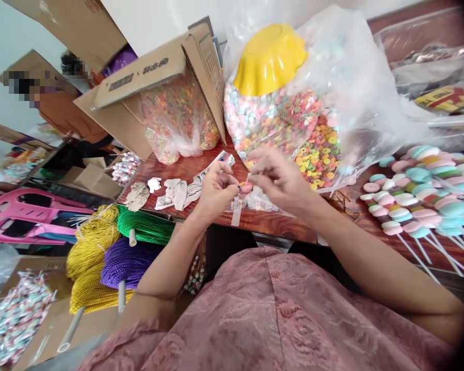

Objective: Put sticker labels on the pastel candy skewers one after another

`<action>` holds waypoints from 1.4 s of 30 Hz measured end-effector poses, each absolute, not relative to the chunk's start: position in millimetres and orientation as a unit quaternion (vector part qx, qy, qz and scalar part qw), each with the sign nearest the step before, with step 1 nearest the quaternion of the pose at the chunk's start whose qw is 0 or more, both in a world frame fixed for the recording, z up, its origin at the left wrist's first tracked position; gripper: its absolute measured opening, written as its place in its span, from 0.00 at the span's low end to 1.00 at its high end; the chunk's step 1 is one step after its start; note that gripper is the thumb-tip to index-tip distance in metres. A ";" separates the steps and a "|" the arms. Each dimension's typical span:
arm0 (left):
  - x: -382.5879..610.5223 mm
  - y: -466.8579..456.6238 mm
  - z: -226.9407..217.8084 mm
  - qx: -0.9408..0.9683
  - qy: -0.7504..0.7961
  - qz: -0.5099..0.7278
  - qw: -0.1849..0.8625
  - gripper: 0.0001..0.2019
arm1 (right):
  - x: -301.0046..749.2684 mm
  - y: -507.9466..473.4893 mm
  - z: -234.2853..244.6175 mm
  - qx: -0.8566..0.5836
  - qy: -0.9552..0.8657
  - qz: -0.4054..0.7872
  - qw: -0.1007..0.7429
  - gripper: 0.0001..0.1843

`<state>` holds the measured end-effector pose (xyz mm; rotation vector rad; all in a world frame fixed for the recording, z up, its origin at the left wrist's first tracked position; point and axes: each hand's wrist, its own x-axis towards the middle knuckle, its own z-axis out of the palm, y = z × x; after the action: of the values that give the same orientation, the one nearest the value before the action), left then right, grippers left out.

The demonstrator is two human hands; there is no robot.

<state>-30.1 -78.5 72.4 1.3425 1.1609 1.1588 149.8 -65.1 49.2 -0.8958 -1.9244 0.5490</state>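
Observation:
My left hand (215, 189) and my right hand (279, 178) meet over the front edge of a reddish wooden table (272, 221). Both pinch a small pink sweet (246, 188) between their fingertips, and my right hand also holds a thin white stick (249, 176) that meets the sweet. Just behind my hands stands a big clear bag of pastel and ring-shaped candies (294, 129) with a yellow bowl (269, 57) upside down on top. Finished candy skewers (417, 206) lie stacked at the right.
A tilted cardboard box with a bag of coloured candy (178, 111) stands at the left back. Crumpled gloves (175, 192) lie on the table. Spools of yellow, green and purple cord (116, 252) sit at lower left, beside a pink plastic stool (23, 216). Another person sits far left.

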 end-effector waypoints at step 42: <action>-29.1 -90.8 -1.6 0.475 0.404 0.426 0.656 0.23 | 151.2 -79.7 15.8 -0.333 -0.823 0.198 0.415 0.08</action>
<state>-29.1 -90.8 -1.6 1.0764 0.9150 0.9646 151.2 -79.7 15.8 -0.8366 -2.0682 0.4985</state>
